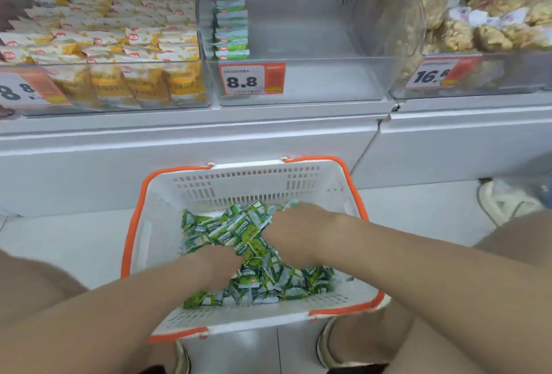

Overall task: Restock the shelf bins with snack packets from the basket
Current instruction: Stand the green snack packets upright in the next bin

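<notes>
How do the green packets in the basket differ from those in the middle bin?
The basket packets lie in a loose, jumbled heap; the middle-bin packets sit in one neat row. The basket packets are many, the middle-bin packets few. Both are green.

Arms reach down, left hand (222, 257) and right hand (288, 224) close together, fingers hidden

Your left hand (219, 258) and right hand (288, 228) have their fingers buried in the green packets (268, 281), so neither grip can be read. Both hands are blurred. The small print on the price tag (252, 78) is illegible. The left edge cuts off the yellow-packet bin (149, 62).
</notes>
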`<action>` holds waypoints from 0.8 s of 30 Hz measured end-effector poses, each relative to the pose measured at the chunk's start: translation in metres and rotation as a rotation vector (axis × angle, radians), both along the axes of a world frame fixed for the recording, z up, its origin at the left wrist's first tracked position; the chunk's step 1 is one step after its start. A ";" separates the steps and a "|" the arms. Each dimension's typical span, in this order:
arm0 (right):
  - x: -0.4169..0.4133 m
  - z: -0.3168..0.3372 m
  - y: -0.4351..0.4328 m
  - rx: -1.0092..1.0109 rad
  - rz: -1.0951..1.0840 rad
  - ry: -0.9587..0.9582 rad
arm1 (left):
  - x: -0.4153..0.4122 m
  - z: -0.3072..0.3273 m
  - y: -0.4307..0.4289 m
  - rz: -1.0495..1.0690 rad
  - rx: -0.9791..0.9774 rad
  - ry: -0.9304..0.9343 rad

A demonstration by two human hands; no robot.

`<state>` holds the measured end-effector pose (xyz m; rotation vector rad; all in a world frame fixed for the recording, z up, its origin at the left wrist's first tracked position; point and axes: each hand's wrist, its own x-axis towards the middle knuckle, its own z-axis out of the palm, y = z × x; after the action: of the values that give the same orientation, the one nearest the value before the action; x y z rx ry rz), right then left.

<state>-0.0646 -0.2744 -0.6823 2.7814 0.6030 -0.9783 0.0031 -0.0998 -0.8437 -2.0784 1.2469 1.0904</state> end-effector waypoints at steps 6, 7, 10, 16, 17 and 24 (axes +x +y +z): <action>0.011 -0.005 0.005 0.018 0.028 -0.004 | -0.008 -0.056 0.023 -0.218 0.095 -0.003; 0.014 -0.006 0.005 0.022 0.034 -0.011 | -0.009 -0.061 0.025 -0.226 0.103 0.004; 0.021 -0.007 0.006 0.013 0.066 -0.019 | -0.012 -0.065 0.026 -0.175 0.103 0.007; 0.031 -0.010 0.008 -0.001 0.072 0.010 | 0.007 -0.051 0.015 0.001 -0.115 0.074; 0.033 -0.010 0.008 -0.006 0.069 0.006 | 0.011 -0.049 0.014 0.051 -0.171 0.096; 0.040 0.016 0.006 -0.016 -0.004 -0.039 | 0.036 0.011 -0.031 0.458 -0.386 0.256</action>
<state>-0.0242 -0.2687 -0.6665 2.7814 0.5826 -0.9235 0.0393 -0.1308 -0.8332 -2.6775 1.1996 1.4425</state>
